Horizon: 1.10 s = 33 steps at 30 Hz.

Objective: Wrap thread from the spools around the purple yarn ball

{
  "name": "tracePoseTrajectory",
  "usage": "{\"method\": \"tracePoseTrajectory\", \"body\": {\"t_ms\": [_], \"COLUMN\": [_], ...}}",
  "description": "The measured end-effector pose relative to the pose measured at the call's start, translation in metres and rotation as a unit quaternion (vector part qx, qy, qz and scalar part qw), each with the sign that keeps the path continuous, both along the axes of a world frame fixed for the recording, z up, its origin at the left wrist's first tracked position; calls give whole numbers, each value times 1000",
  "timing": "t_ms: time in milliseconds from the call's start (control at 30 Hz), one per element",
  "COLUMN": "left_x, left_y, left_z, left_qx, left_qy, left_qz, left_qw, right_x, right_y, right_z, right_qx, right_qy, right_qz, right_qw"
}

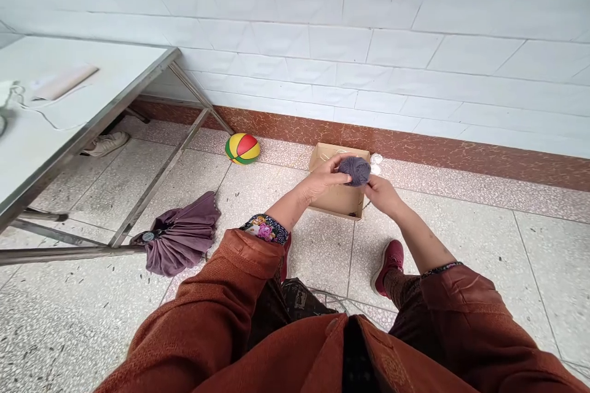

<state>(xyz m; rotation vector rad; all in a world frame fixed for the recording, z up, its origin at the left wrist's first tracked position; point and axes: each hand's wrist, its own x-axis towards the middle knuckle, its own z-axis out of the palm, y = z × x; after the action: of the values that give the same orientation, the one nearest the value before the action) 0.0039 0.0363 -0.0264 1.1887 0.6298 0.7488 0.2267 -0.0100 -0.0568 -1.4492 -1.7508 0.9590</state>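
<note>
A ball of dark grey-purple yarn (354, 171) is gripped from its left side by my left hand (325, 177), thumb along the near face and fingers behind. My right hand (383, 195) is closed at the lower right of the yarn ball, its fingers curled together. Whether it pinches a strand there is too small to tell. Below both hands an open cardboard box (338, 201) rests on the floor, with some pale strands at its far end and a small dark bit at its near right corner.
White round items (376, 163) lie on the floor beside the box, near the wall. A colourful ball (243, 148) sits to the left. Purple pleated cloth (184, 234) lies by the metal-framed table (170, 56). Another person's shoe (107, 143) shows beneath the table.
</note>
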Motion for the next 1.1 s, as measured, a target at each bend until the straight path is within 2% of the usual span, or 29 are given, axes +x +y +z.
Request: {"method": "tracePoseTrajectory", "body": {"t_ms": [100, 167, 233, 300, 367, 433, 567, 633, 733, 800, 867, 967, 1033, 1100], "left_x": [-1, -2, -3, -3, -1, 1, 6, 7, 7, 5, 4, 2, 2, 2], "left_y": [8, 11, 11, 7, 1, -5, -12, -11, -6, -1, 4, 6, 4, -1], "left_z": [-6, -9, -11, -10, -8, -6, -3, -2, 0, 0, -1, -3, -3, -3], "left_qx": [47, 101, 156, 194, 214, 206, 103, 59, 31, 31, 64, 159, 208, 228], "left_qy": [110, 206, 285, 325, 320, 282, 145, 75, 21, 37, 109, 268, 333, 336], "left_qz": [72, 112, 128, 101, 47, -12, -94, -85, -29, 16, 64, 113, 101, 53], "left_qw": [990, 967, 937, 920, 922, 937, 980, 992, 999, 999, 990, 943, 914, 912], "right_x": [-7, -9, -7, -3, 2, 7, 12, 13, 9, 3, -2, -5, -4, 0], "right_y": [-8, -14, -17, -17, -14, -10, -3, -2, -3, -7, -12, -17, -17, -14], "right_z": [9, 18, 28, 35, 37, 35, 21, 12, 3, 4, 9, 23, 31, 35], "right_qx": [1, -1, -2, 11, 39, 63, 48, 21, 0, 2, 7, 17, 36, 66], "right_qy": [6, 27, 56, 89, 112, 116, 84, 61, 28, 13, 11, 31, 48, 58], "right_qz": [101, 150, 150, 110, 53, -3, -75, -78, -49, -1, 68, 134, 115, 60], "right_qw": [995, 988, 987, 990, 992, 991, 993, 995, 998, 1000, 998, 990, 992, 994]}}
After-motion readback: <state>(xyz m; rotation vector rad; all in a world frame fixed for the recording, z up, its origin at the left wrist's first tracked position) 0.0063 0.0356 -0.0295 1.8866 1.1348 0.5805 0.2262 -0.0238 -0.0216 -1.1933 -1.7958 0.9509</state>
